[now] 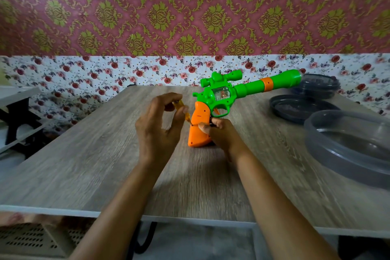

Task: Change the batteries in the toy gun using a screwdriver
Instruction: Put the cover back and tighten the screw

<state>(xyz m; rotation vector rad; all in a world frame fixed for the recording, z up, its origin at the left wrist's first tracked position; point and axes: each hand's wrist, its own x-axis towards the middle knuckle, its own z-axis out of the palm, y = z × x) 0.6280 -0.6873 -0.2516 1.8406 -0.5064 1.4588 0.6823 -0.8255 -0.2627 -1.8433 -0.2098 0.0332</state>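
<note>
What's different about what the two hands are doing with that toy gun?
The left hand pinches a yellow screwdriver, its tip against the orange handle; the right hand grips that handle of the toy gun. The left hand is held up off the table; the right hand sits low, with the gun's butt resting on the table. Both are bare and meet at the handle.

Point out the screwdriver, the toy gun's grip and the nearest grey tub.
screwdriver (176,104): head view, on its yellow handle.
toy gun grip (193,136): head view, on the bare orange side of the lower grip.
grey tub (337,160): head view, on its outer wall, below the rim.
</note>
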